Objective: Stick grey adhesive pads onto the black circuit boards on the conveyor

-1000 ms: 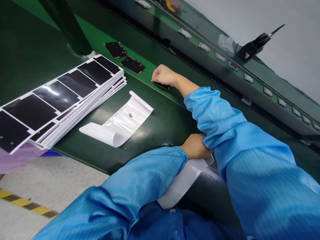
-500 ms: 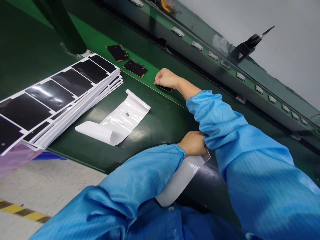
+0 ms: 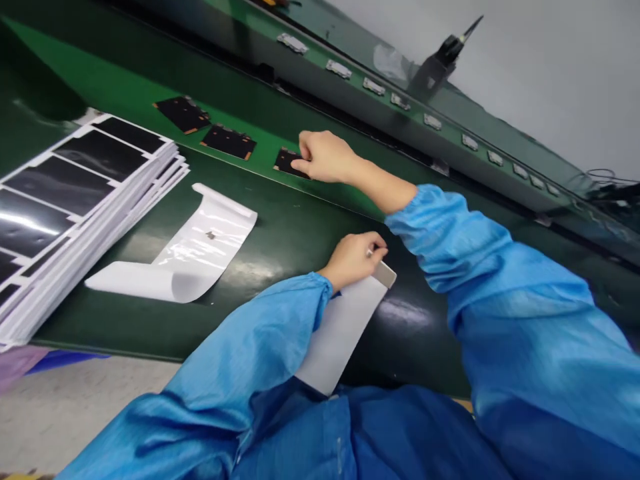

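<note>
On the green strip at the back, my right hand is over a flat black panel with copper-coloured corners. Its thumb and forefinger are apart, and the panel's right part is hidden beneath the hand. Closer to my body, my left hand is closed in a pinch at the upper end of a white sheet. A small pale bit shows between those fingertips, and a greyish band crosses the sheet's end. To the left lie two more black panels, one tilted and another nearer.
A thick stack of white sheets with black rectangles lies at left. Beside it, a curled white backing sheet rests on the dark green table. Several small metallic parts line the raised ledge behind, near a black stand.
The view has shifted right. My right hand's fingers have parted, uncovering more of the panel below. My left hand has come out from behind the right sleeve, its pinch now visible.
</note>
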### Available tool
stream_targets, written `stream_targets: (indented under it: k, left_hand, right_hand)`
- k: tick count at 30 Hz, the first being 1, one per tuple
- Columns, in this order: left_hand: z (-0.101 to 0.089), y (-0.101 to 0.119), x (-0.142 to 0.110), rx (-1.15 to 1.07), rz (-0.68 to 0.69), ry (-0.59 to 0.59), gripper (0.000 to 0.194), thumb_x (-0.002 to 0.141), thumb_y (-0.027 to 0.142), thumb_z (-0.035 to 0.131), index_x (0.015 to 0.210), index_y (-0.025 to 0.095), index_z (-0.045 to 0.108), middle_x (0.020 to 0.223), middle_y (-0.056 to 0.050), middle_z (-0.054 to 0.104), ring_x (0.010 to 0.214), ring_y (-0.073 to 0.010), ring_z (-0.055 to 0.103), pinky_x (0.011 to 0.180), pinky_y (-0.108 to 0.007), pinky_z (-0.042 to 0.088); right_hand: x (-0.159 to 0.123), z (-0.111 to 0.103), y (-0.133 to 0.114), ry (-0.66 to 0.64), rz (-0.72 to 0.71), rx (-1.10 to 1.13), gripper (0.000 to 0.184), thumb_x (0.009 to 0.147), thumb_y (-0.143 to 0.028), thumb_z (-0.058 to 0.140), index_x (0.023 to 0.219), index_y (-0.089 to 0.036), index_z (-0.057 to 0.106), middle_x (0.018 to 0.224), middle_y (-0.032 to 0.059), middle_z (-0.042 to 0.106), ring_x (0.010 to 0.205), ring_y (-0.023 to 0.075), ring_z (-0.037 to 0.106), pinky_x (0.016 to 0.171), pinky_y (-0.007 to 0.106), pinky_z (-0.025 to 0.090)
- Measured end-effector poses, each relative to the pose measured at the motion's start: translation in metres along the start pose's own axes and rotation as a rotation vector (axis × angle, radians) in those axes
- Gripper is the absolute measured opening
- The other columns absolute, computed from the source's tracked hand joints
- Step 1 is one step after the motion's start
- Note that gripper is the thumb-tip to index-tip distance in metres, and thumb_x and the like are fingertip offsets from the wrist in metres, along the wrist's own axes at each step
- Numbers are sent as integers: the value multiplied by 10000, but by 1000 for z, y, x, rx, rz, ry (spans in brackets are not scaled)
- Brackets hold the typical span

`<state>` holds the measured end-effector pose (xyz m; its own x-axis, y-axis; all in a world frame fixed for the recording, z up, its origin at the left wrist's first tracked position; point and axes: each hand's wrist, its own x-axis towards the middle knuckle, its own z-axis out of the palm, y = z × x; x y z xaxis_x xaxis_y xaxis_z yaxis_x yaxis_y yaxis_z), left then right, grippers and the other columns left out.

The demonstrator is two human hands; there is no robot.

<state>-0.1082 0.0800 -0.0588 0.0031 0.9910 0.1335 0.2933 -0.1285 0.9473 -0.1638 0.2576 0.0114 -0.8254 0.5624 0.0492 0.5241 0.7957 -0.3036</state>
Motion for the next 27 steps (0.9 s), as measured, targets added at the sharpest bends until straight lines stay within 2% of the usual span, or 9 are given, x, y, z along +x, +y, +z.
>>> stream_targets:
  k: [4, 7, 9, 11, 14, 17, 20, 24, 27]
  left_hand:
    - [-6, -3, 9, -96, -82, 213, 129, 949, 273, 680, 997, 186, 761, 782, 4, 715, 742, -162, 654, 751, -275, 483]
    - [-8, -3, 10, -141, -96, 259, 168, 970, 308, 627, 902, 182, 714, 790, -2, 708, 757, -156, 640, 749, -272, 474]
    - [-9, 0, 7, -192, -97, 272, 222, 971, 372, 623, 871, 186, 691, 840, -22, 724, 804, -166, 652, 764, -273, 491]
    - [-9, 5, 1, -305, -131, 238, 289, 939, 481, 677, 962, 193, 701, 879, -32, 732, 801, -172, 657, 740, -273, 511]
    - [-10, 14, -5, -456, -224, 85, 499, 814, 570, 826, 1128, 200, 709, 944, -45, 752, 760, -175, 658, 679, -271, 526]
    - [-8, 16, -7, -420, -274, 37, 470, 757, 514, 894, 1047, 175, 744, 946, -54, 761, 769, -175, 662, 683, -266, 525]
    - [-4, 12, -7, -336, -267, 77, 364, 789, 483, 862, 915, 159, 753, 867, -43, 743, 736, -166, 634, 661, -259, 498]
    - [-1, 9, -8, -204, -171, 83, 297, 820, 445, 826, 825, 159, 749, 745, -15, 689, 664, -145, 558, 606, -247, 437]
    - [0, 11, -10, -115, -105, 82, 266, 842, 407, 805, 773, 162, 729, 682, 6, 635, 638, -128, 506, 587, -238, 392]
  right_hand:
    - [-131, -30, 36, 95, 36, 313, 376, 994, -538, 639, 823, -214, 553, 795, 41, 598, 788, 207, 569, 766, 343, 484]
    - [-216, -23, 43, -7, 110, 622, 370, 949, -575, 695, 1092, -238, 639, 918, 43, 668, 808, 216, 610, 726, 347, 484]
    - [-249, -8, 38, 39, 181, 718, 402, 919, -513, 744, 1221, -276, 625, 954, 37, 682, 838, 234, 642, 755, 372, 512]
    - [-264, 6, 31, 177, 252, 747, 300, 928, -469, 723, 1160, -297, 642, 965, 35, 694, 870, 251, 666, 799, 399, 535]
    - [-268, 18, 27, 334, 321, 756, 166, 967, -449, 655, 1025, -295, 668, 979, 31, 715, 888, 256, 681, 820, 408, 546]
    - [-271, 20, 33, 374, 333, 753, 139, 991, -408, 612, 1014, -285, 674, 948, 27, 718, 857, 249, 674, 811, 406, 542]
    - [-274, 20, 38, 408, 267, 670, 131, 1012, -369, 579, 1024, -268, 662, 981, 51, 704, 895, 251, 661, 842, 416, 542]
    - [-272, 19, 37, 539, 73, 428, 123, 1016, -282, 580, 1049, -217, 679, 1074, 99, 650, 1037, 274, 603, 939, 456, 501]
    - [-270, 19, 33, 528, 25, 340, 118, 1034, -243, 580, 998, -202, 684, 1050, 99, 616, 1000, 261, 566, 916, 449, 474]
